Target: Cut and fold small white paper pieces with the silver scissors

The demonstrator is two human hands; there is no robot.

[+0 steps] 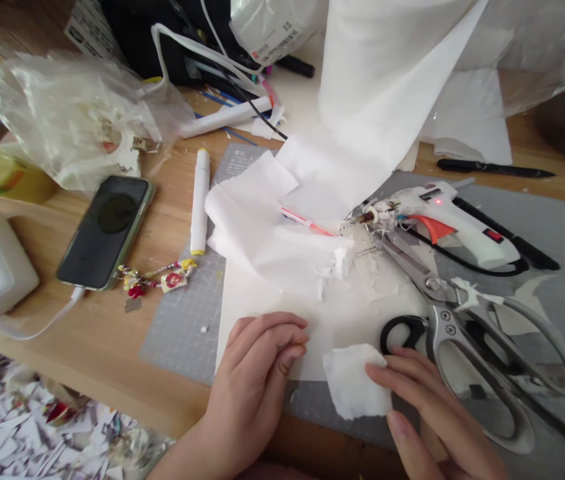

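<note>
My left hand [262,373] is closed above the white sheet [242,300], thumb and fingertips pressed together. What it holds, if anything, is hidden by the fingers. At the lower right, my right hand [427,407] has its fingertips on the edge of a small, rough-edged piece of white paper [355,383], thumb below. Beside that hand lie large metal scissors [435,287] and a black-handled pair of scissors [402,327]. Beyond them rests a white glue gun [467,220] with an orange trigger and a lit red light.
A large white paper roll [377,73] stands at the back, its loose end [262,233] spread over the grey cutting mat [177,347]. A marker [200,200], a charging phone [107,230] and a beaded charm [162,277] lie left. Plastic bags [82,120] crowd behind; paper scraps [27,420] fill the lower left.
</note>
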